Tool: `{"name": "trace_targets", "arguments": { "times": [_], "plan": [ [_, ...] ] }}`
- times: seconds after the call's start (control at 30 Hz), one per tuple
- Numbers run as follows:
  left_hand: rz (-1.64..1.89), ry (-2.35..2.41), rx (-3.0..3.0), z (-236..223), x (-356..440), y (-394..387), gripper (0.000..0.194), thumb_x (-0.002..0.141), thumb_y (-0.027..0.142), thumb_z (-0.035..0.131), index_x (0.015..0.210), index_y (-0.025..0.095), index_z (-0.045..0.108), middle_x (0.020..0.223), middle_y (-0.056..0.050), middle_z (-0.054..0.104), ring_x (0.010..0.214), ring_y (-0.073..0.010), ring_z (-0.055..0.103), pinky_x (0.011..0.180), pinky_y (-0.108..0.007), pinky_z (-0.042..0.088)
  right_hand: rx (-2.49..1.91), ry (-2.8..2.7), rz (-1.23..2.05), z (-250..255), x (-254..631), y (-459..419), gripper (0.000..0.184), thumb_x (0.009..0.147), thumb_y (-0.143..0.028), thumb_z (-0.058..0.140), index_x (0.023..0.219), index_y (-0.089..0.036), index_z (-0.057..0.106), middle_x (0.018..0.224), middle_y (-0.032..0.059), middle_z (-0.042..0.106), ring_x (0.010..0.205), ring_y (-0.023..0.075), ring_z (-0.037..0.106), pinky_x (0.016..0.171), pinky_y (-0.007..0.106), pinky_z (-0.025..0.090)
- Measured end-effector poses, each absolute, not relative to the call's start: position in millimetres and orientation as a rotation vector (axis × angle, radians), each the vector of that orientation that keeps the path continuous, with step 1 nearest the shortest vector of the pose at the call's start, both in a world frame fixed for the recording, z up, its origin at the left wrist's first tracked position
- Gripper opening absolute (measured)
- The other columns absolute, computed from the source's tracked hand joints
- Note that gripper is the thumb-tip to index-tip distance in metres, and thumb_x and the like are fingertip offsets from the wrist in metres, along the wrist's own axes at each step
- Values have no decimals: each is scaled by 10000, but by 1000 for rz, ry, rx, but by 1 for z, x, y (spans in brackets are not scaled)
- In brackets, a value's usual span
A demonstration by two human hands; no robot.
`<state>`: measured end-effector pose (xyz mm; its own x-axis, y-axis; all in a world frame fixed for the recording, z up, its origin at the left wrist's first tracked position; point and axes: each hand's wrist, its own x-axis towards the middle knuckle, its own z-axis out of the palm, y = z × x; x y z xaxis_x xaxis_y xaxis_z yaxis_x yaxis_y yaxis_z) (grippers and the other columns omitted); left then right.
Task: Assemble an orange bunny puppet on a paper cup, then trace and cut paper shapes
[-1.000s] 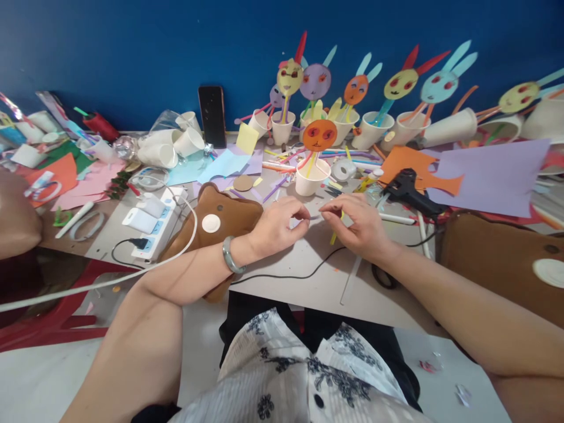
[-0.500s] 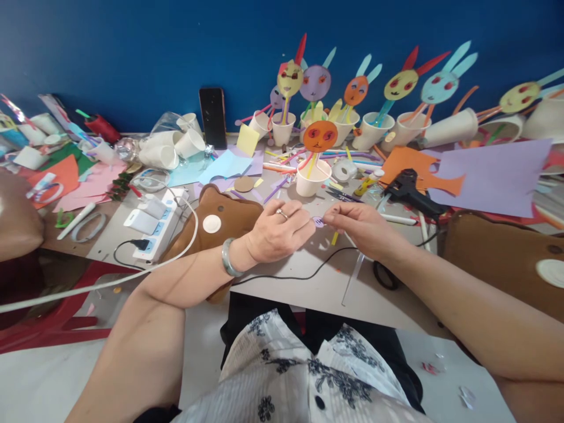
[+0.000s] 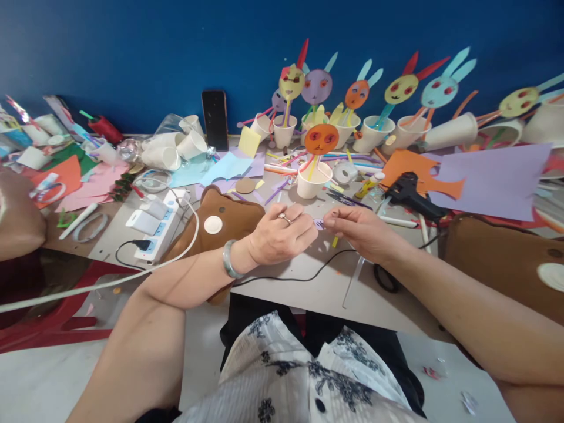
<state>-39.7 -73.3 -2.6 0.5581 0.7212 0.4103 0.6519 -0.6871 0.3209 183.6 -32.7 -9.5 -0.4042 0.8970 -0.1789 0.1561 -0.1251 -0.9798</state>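
Note:
My left hand (image 3: 282,235) and my right hand (image 3: 359,226) meet over the grey table (image 3: 317,282), fingertips pinched together on a small purple paper piece (image 3: 319,223). The left hand wears a ring and a grey-green bangle at the wrist, and its fingers are curled. A white paper cup (image 3: 312,179) holding an orange paper face on a stick (image 3: 321,138) stands just behind the hands. A black cord (image 3: 304,276) runs under my wrists.
A black glue gun (image 3: 409,191) lies right of the cup, beside orange and purple paper sheets (image 3: 489,179). Paper bunny faces in cups (image 3: 372,129) line the blue wall. A brown bear-shaped pad (image 3: 220,220), a power strip (image 3: 156,226) and a phone (image 3: 214,117) sit to the left.
Both hands lifted slightly and turned; the left hand rolled so its ring shows. The small purple piece now shows between the fingertips. The hands stay together.

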Motion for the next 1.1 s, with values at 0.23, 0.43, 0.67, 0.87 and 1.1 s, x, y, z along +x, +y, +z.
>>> {"name": "trace_targets", "arguments": {
  "times": [0.23,0.43,0.67,0.87,1.1],
  "plan": [
    [734,1205,2748,-2,-39,-74,366,1087,206,382,910,245,700,933,-88,739,1080,-258,678,866,-433,430,-1183,-1543,1571,-11,184,-33,611,589,-744,964,691,-221,667,634,-11,582,603,134,482,591,311,387],
    [888,1323,2686,-17,-37,-66,198,999,271,541,1037,208,724,1058,-113,769,1019,-280,676,941,-452,447,-1184,-1767,1380,-12,192,-27,548,655,-748,936,711,-245,727,696,27,685,648,174,557,636,345,454],
    [858,1187,2463,-24,-34,-59,128,966,298,622,948,208,711,996,-64,747,1005,-244,687,939,-399,482,-1140,-2101,1113,-10,191,-31,481,815,-706,807,669,-263,692,574,7,620,547,164,504,557,346,416],
    [849,1195,2420,-24,-33,-60,89,939,266,677,873,214,706,946,-39,718,986,-229,682,957,-401,483,-1111,-2097,1056,-5,189,-34,405,837,-627,786,674,-273,676,587,8,633,556,175,522,576,362,444],
    [923,1123,2122,-27,-32,-56,100,901,209,726,809,206,687,875,-26,726,879,-181,684,804,-321,548,-1172,-1975,1016,-4,191,-34,325,840,-565,787,737,-268,707,660,18,670,620,188,554,622,363,474]
  ]
}}
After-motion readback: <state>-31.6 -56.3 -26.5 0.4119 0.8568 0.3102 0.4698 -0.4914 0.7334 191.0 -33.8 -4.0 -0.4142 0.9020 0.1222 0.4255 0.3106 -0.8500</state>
